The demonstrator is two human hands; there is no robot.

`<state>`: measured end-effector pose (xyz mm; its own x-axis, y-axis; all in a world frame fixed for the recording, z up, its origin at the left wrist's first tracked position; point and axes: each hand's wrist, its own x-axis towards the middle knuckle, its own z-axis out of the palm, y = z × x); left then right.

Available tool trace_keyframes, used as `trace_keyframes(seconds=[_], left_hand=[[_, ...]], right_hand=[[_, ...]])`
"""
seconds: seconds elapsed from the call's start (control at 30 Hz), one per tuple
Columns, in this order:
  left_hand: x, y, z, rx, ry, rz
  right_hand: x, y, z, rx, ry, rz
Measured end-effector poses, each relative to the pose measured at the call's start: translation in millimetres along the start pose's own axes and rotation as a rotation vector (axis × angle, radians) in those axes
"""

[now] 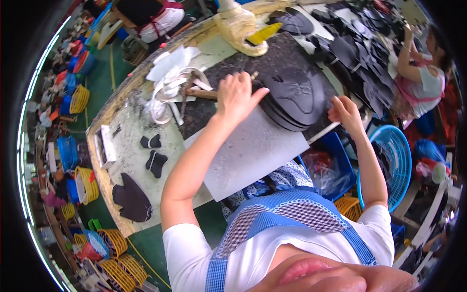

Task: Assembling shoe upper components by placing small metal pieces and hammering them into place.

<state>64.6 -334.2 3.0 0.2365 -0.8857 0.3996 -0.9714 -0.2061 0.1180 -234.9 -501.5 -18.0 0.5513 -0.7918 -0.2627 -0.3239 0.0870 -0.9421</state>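
Observation:
A stack of black leather shoe uppers (294,95) lies on the dark work slab in front of me. My left hand (236,97) is just left of the stack, its thumb stretched toward the uppers and its other fingers extended. A wooden-handled hammer (202,94) lies beside and partly behind that hand; I cannot tell whether the two touch. At the stack's right side, my right hand (345,112) has its fingers curled, and whatever they may hold is hidden. A grey sheet (253,153) extends from under the stack toward my apron.
White strips (170,87) lie tangled left of the hammer. Small black pieces (155,163) and a dark cut piece (131,198) rest on the table's left. A machine arm (238,27) stands at the back. More uppers (362,63), a blue basket (391,160) and another person (421,78) are right.

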Motion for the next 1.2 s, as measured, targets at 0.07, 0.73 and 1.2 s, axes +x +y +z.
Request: trace_keyframes(seconds=[0.07,0.73,1.2], left_hand=[[-8.4,16.9,-7.2,-0.011,-0.108,-0.055],[-56.8,66.5,-58.2,-1.167,0.505,-0.108],[-109.4,-56.9,-62.8,-0.541,-0.033,-0.684]], right_hand=[[-3.6,-2.1,8.1,-0.019,-0.038,-0.007],[0.9,-35.6,72.0,0.75,-0.441,-0.267],[-18.9,-51.6,90.0,0.65,-0.23,-0.373]])
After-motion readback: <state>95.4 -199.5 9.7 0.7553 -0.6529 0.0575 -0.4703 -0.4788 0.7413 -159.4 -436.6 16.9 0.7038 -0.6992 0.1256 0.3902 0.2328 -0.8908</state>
